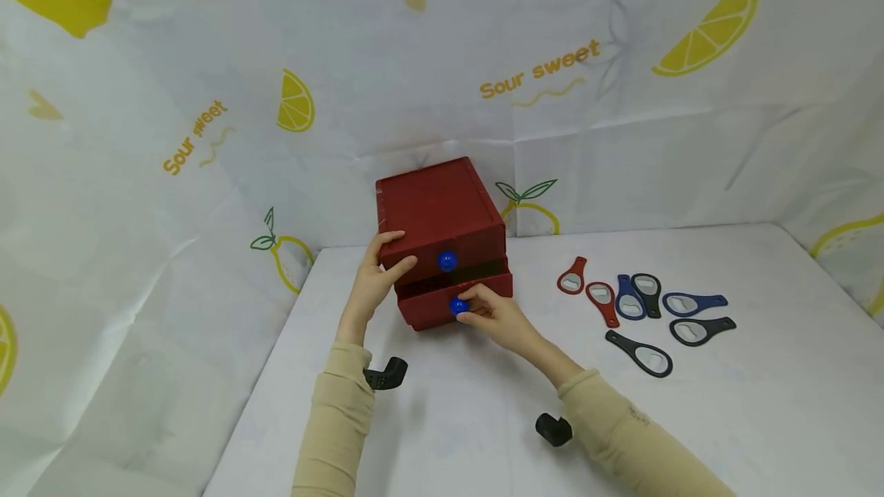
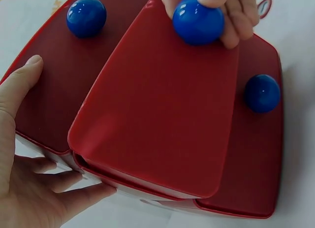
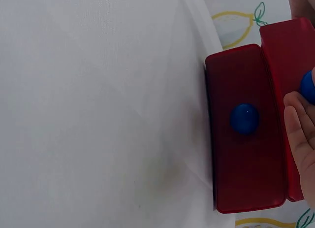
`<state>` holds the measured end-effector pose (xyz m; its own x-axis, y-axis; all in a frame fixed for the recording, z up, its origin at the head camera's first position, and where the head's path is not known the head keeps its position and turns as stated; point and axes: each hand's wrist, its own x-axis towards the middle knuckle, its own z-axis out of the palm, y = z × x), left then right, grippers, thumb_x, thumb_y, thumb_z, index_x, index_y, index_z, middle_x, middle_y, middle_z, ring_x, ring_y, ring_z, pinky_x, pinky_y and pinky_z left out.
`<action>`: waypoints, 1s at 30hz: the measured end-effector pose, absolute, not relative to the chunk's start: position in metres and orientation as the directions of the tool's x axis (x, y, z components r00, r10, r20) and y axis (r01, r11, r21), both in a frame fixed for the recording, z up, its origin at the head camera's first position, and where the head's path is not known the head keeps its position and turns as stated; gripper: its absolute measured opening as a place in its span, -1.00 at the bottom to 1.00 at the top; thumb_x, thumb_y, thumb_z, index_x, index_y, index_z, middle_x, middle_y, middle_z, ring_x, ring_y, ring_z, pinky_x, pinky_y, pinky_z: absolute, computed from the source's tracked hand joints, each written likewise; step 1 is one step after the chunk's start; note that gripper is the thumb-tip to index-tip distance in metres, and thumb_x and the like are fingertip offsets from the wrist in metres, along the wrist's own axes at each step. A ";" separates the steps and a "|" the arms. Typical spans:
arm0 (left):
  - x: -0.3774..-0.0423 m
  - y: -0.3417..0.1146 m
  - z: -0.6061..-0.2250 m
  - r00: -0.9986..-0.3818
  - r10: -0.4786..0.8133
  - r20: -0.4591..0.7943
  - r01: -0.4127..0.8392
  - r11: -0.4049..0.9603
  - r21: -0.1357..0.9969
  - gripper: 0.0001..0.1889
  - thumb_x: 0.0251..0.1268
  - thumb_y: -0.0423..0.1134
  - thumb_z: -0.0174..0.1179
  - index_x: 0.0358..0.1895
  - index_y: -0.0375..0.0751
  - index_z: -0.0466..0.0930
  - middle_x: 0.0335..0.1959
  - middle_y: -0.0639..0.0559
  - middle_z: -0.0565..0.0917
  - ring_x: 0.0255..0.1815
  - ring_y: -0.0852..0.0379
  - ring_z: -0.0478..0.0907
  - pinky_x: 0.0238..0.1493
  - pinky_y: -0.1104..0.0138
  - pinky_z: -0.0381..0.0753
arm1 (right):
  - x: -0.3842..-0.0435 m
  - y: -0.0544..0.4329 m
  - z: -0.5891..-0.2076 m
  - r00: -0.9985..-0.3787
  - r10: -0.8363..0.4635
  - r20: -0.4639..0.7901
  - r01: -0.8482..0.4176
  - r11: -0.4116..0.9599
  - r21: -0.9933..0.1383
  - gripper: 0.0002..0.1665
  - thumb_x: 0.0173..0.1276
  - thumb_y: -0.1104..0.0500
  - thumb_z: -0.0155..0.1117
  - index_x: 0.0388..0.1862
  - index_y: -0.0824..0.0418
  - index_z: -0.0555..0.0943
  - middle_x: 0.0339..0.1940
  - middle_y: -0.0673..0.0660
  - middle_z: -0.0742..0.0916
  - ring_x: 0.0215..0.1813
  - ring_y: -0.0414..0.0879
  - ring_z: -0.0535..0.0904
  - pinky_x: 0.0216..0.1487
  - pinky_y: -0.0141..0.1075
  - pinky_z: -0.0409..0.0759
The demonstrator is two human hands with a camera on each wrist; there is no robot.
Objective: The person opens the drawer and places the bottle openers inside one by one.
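Note:
A red box of drawers (image 1: 442, 198) with blue round knobs stands toward the back of the table. Its middle drawer (image 1: 428, 307) juts out, leaving a dark gap below the top drawer (image 1: 479, 245). My right hand (image 1: 503, 322) pinches that drawer's blue knob (image 2: 198, 21) between thumb and fingers. Against the box's left side lies my left hand (image 1: 369, 286), fingers spread and fairly straight, its thumb (image 2: 22, 80) on the top drawer's front. The bottom drawer (image 2: 246, 164) sits back under the middle one. What the drawers hold cannot be seen.
To the right of the box, several bottle openers lie flat, among them a red one (image 1: 601, 304), a blue one (image 1: 706, 301) and a black one (image 1: 625, 342). A white cloth (image 1: 276, 159) with lemon prints hangs behind the table (image 1: 470, 420).

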<state>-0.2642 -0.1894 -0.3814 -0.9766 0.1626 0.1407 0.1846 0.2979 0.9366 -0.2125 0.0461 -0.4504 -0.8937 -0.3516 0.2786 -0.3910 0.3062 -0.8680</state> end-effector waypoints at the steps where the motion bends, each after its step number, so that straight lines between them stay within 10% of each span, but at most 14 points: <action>1: -0.264 -0.190 -0.381 -0.977 0.162 0.141 0.185 0.298 0.936 -0.50 0.15 -0.04 0.27 0.17 0.31 0.34 0.26 0.03 0.36 0.25 -0.02 0.30 0.17 0.05 0.35 | -0.211 0.047 -0.449 -0.884 -0.368 0.288 -0.412 0.322 -0.852 -0.69 0.27 0.03 0.24 -0.03 0.07 0.53 -0.25 0.06 0.73 -0.22 -0.19 0.63 -0.20 -0.44 0.57; 30: -0.248 -0.185 -0.359 -0.975 0.191 0.116 0.170 0.299 0.939 -0.48 0.20 -0.16 0.24 0.23 0.13 0.31 0.31 -0.08 0.31 0.33 -0.08 0.22 0.29 -0.01 0.21 | -0.168 0.069 -0.431 -0.779 -0.557 0.287 -0.589 0.494 -0.639 -0.73 0.24 0.05 0.28 -0.11 0.04 0.48 -0.27 -0.02 0.76 -0.25 -0.26 0.67 -0.22 -0.46 0.61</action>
<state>-0.2480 -0.1851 -0.3595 -0.9747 0.1913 0.1158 0.1702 0.2988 0.9390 -0.1677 0.0694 -0.4307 -0.7791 -0.5575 0.2867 -0.5889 0.4942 -0.6395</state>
